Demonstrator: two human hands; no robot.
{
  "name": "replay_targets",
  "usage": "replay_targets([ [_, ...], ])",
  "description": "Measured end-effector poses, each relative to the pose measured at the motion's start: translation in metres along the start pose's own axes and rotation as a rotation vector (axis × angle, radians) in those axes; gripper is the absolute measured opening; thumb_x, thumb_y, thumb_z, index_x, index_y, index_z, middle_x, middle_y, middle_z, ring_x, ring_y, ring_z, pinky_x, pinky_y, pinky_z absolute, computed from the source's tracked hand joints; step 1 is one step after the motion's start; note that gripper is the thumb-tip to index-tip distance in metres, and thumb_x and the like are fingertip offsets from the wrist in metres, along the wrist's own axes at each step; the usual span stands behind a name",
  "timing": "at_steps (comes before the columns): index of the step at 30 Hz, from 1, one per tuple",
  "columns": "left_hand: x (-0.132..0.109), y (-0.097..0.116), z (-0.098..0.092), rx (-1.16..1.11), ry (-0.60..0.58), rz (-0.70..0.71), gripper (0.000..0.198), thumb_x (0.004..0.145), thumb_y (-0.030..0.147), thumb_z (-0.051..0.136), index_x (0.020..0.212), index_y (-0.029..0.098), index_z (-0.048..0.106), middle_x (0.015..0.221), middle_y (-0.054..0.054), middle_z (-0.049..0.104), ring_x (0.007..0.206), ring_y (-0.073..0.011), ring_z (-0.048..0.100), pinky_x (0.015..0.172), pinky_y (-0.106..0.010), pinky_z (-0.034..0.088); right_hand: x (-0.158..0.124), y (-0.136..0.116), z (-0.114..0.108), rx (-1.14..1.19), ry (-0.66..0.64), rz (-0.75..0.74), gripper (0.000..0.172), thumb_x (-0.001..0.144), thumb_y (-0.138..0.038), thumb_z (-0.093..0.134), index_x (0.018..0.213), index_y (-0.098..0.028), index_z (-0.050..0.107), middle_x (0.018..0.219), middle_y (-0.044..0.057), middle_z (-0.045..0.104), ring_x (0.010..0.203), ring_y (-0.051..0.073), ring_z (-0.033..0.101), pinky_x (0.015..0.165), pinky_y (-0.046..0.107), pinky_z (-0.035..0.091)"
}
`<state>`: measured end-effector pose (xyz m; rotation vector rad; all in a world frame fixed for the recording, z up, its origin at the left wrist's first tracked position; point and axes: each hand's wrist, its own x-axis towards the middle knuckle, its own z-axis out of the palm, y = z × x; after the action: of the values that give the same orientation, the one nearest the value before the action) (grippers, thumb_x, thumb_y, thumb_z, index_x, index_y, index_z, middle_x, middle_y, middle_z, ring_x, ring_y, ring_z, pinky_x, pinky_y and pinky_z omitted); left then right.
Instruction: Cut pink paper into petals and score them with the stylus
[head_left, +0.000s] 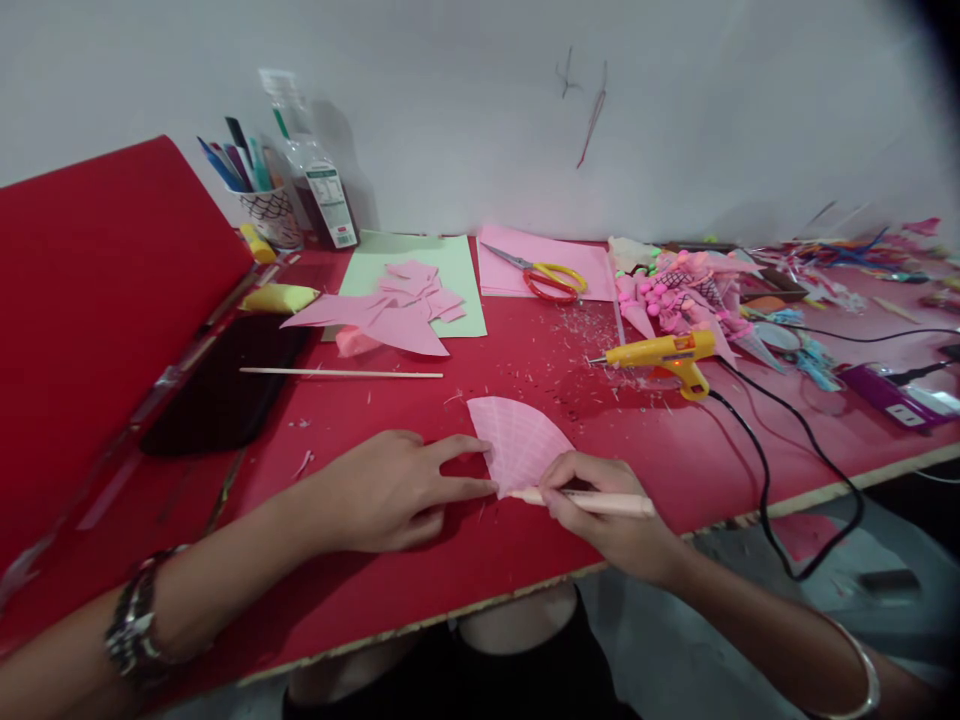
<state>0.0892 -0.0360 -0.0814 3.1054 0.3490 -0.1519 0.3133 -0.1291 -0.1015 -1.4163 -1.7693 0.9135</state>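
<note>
A pink fan-shaped piece of paper [517, 435], marked with pale lines, lies flat on the red table [360, 590] in front of me. My left hand [397, 485] rests palm down at its left edge, index and middle fingers stretched apart and touching the paper. In my right hand [607, 515] a peach-coloured marker [611, 503] is pinched like a pen. Its tip meets the paper near the narrow bottom point, close to my left fingertip. Part of the paper's right side is hidden by my right fingers.
A yellow glue gun [664, 355] with a black cord lies right. Scissors [551, 275] rest on pink sheets at the back. Cut pink pieces [397, 310], a thin stick [341, 373], a dark phone-like slab [232, 385], a pen cup [270, 215] and a bottle [326, 200] are left.
</note>
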Motion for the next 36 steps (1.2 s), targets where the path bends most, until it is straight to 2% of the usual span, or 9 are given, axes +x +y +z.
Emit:
replay_targets([
  [5,-0.001,0.0,0.001,0.004,0.013,0.001,0.05,0.078,0.024,0.044,0.127,0.037,0.038,0.134,-0.005,0.039,0.069,-0.016,0.059,0.063,-0.033,0.046,0.002,-0.003,-0.001,-0.001,-0.027,0.005,0.01,0.078,-0.022,0.053,0.071,-0.016,0.056,0.061,-0.002,0.056,0.053,0.007,0.046,0.049,0.018,0.035],
  [18,0.0,-0.001,0.0,0.001,0.005,-0.004,0.049,0.078,0.024,0.043,0.125,0.038,0.04,0.134,-0.004,0.039,0.068,-0.0159,0.058,0.062,-0.033,0.047,0.002,0.002,-0.004,-0.059,0.042,0.023,0.013,0.079,-0.023,0.052,0.068,-0.017,0.053,0.06,-0.003,0.053,0.054,0.008,0.046,0.05,0.019,0.036],
  [36,0.001,0.0,-0.001,-0.021,0.019,-0.006,0.047,0.079,0.023,0.043,0.124,0.035,0.042,0.132,-0.005,0.041,0.073,-0.0165,0.059,0.065,-0.031,0.046,0.001,0.023,-0.025,-0.196,0.209,0.047,0.016,0.08,-0.027,0.051,0.068,-0.017,0.055,0.062,0.0,0.058,0.057,0.011,0.052,0.052,0.021,0.038],
])
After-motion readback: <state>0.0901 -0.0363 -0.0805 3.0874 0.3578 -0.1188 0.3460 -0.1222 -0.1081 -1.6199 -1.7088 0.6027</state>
